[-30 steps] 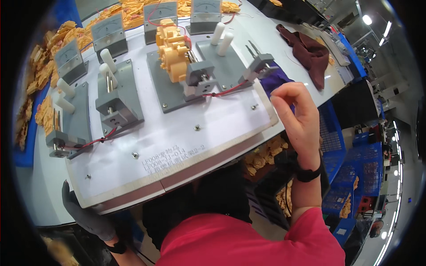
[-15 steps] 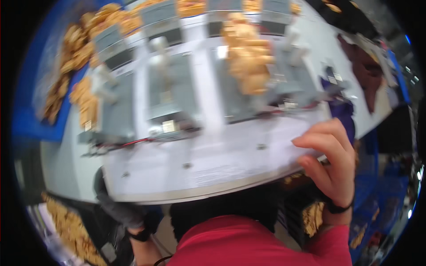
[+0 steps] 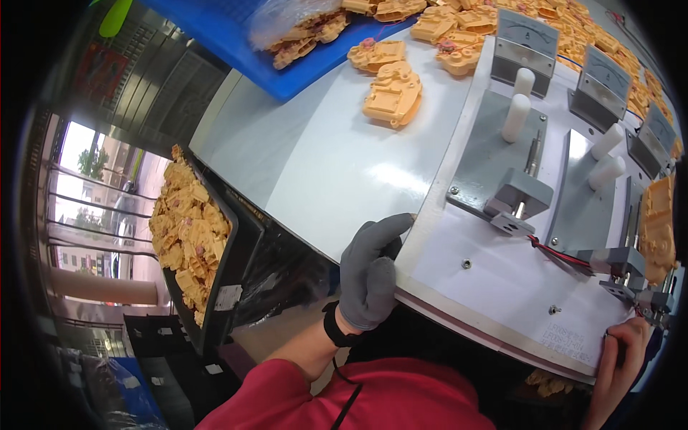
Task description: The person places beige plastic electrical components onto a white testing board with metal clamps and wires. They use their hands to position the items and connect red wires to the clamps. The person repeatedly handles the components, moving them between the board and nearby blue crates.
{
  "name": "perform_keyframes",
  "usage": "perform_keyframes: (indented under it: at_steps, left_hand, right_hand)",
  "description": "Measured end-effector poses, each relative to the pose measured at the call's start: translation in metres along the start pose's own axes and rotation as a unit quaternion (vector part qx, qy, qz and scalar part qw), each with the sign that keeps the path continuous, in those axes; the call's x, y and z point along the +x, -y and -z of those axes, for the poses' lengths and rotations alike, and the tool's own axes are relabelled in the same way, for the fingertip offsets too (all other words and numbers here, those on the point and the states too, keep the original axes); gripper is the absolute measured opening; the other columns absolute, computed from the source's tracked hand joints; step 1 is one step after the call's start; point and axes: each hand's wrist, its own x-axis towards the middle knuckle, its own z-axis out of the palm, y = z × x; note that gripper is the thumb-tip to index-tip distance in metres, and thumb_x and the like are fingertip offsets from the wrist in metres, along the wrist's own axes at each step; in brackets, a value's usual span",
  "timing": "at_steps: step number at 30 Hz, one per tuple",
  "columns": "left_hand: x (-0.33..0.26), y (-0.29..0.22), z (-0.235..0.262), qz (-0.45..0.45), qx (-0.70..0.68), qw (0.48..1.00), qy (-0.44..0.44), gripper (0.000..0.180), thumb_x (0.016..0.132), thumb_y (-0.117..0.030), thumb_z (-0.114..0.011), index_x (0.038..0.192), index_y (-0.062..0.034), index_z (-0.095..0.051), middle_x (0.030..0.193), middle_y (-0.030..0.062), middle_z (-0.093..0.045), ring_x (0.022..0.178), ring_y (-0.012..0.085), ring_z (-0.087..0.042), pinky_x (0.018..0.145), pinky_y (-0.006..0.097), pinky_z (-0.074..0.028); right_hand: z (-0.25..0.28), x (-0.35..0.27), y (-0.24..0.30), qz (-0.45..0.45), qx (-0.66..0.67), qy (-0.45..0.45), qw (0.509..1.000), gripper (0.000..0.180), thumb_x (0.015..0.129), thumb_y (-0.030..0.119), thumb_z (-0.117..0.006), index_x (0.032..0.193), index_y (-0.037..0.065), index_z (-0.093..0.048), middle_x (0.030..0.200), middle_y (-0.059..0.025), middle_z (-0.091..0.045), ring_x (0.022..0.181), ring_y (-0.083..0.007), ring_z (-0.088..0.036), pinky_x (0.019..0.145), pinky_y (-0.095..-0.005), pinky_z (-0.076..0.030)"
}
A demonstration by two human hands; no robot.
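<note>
The grey-gloved left hand curls at the left edge of the white paper-topped board; whether it clamps, I cannot tell. The bare right hand bends its fingers over the board's near side, their closure likewise unclear. Beyond the right grip is a yellow-orange moulded plastic housing.
</note>
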Motion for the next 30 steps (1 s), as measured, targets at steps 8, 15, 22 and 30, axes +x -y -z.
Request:
perform_keyframes:
  at_steps: [8,15,22,30]
  left_hand:
    - [0.002,-0.009,0.002,0.033,0.006,0.999,0.033,0.045,0.095,-0.024,-0.04,0.126,0.007,-0.052,0.103,0.0156,-0.057,0.089,0.0194,-0.056,0.08,0.032,-0.044]
    - [0.008,-0.002,-0.002,-0.021,0.007,1.0,0.001,0.043,0.086,-0.013,-0.046,0.124,0.0012,-0.059,0.073,0.008,-0.052,0.062,0.0161,-0.048,0.059,0.03,-0.039]
    - [0.009,0.0,-0.004,-0.023,-0.007,1.0,0.0,0.043,0.085,-0.011,-0.047,0.124,0.0011,-0.059,0.072,0.0083,-0.053,0.061,0.0166,-0.048,0.059,0.03,-0.04]
    - [0.012,-0.009,-0.003,-0.068,0.064,0.995,-0.028,0.038,0.081,0.001,-0.057,0.118,-0.0056,-0.062,0.076,0.0129,-0.057,0.065,0.0309,-0.058,0.059,0.038,-0.046]
  right_hand:
    - [0.001,-0.001,-0.007,-0.027,0.027,0.001,0.999,0.01,0.088,-0.006,-0.05,0.097,-0.001,-0.051,0.103,-0.0124,-0.046,0.101,-0.024,-0.048,0.095,-0.0296,-0.034]
    - [-0.002,-0.004,-0.008,-0.006,0.012,-0.012,1.0,0.015,0.087,-0.003,-0.053,0.102,-0.001,-0.054,0.106,-0.0116,-0.047,0.103,-0.0234,-0.048,0.096,-0.0289,-0.033]
    - [-0.003,-0.001,-0.005,-0.018,0.027,-0.007,0.999,0.017,0.085,-0.004,-0.055,0.102,0.0,-0.054,0.103,-0.0108,-0.047,0.101,-0.0235,-0.048,0.092,-0.0289,-0.035]
    - [0.0,0.014,0.032,0.061,-0.093,-0.038,0.993,0.012,0.091,0.005,-0.068,0.1,-0.004,-0.066,0.093,-0.0161,-0.065,0.084,-0.0285,-0.06,0.078,-0.0386,-0.051]
